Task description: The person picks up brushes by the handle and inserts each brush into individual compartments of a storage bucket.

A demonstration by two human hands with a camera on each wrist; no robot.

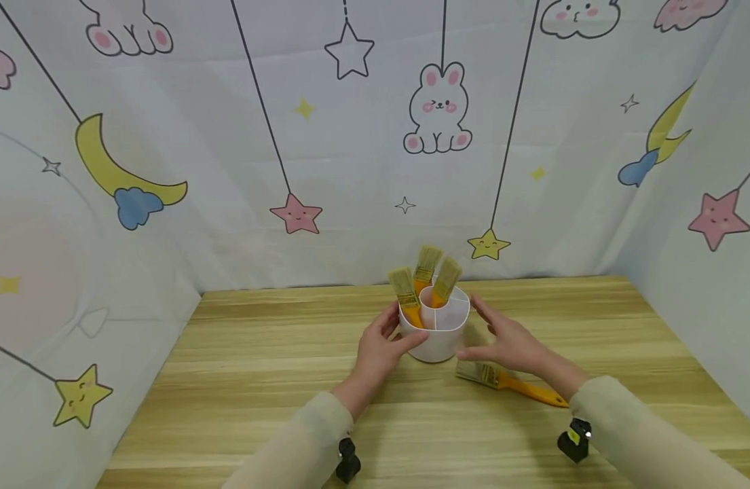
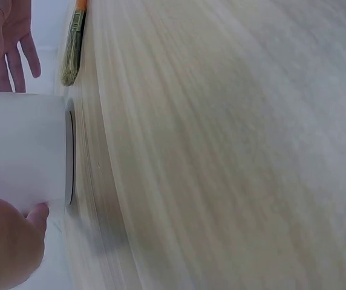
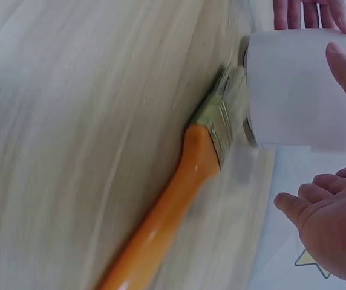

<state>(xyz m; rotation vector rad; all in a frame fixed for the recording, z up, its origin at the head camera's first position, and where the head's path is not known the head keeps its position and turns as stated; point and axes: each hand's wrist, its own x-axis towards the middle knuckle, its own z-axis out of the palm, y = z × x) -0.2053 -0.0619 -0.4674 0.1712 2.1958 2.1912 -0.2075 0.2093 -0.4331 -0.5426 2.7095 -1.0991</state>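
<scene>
A white round desk organizer [image 1: 437,345] with inner dividers stands upright on the table. Three paintbrushes [image 1: 446,280] with orange handles lean in its compartments, bristles up. My left hand [image 1: 379,346] holds the organizer's left side, thumb across the front and fingers round the side. On the other side my right hand [image 1: 514,345] is spread beside the wall, thumb and fingers apart; the right wrist view shows its fingers [image 3: 321,188] loosely extended. Below that hand lies another paintbrush [image 3: 185,175], its bristles pointing at the organizer's base.
The wood-grain table [image 1: 258,380] ends at a white curtain [image 1: 362,149] printed with stars, moons and rabbits. Curtain also hangs along the left and right sides. A small black camera [image 1: 573,440] sits at the right wrist.
</scene>
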